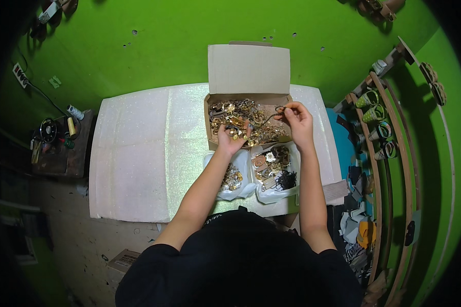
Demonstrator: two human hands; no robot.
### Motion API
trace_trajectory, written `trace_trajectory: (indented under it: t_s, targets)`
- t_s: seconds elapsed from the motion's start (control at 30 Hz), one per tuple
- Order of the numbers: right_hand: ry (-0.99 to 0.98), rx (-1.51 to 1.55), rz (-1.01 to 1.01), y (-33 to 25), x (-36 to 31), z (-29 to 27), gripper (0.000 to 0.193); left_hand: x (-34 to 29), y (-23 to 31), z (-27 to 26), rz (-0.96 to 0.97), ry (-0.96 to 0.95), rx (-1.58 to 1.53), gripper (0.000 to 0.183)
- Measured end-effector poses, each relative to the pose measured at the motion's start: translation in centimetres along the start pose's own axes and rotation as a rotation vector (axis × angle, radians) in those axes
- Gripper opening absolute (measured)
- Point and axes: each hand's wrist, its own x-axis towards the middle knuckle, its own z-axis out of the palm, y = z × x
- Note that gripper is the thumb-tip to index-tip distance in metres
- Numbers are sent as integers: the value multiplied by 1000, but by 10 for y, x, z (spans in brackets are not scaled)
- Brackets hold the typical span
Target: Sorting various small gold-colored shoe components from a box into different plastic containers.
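Note:
An open cardboard box (248,69) holds a heap of gold, silver and dark metal fittings (261,134). Over its left half my left hand (232,139) is turned palm up, fingers curled around several gold-coloured metal fittings (235,124). My right hand (299,123) is above the box's right side, thumb and fingertips pinched on a thin dark looped piece (278,109); its exact kind is too small to tell. In front of the box stand two plastic-lined containers: the left container (246,190) has small shiny pieces, the right container (277,195) brown, white and black pieces.
A pale shimmering cloth (133,153) covers the table. At the left is a sewing machine (48,130) with thread spools (76,112). Wooden racks with sandals (374,113) line the right wall, above material scraps (353,225). A carton (123,261) lies on the floor.

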Motion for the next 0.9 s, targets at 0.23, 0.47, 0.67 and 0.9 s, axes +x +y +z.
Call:
trace_trajectory:
  t_s: [0.23,0.47,0.67,0.9]
  targets:
    - [101,-127,59,-2,-36,-39,11,-2,-1,4,-21,-19,6,43]
    - [284,-241,189,28,-90,-80,9,0,-1,3,18,-3,28,44]
    - [331,-449,293,39,-124,-105,8,-3,-2,4,-4,-33,45,43]
    - [351,-568,303,32,-128,-111,10,-3,-3,5,15,-20,46,43]
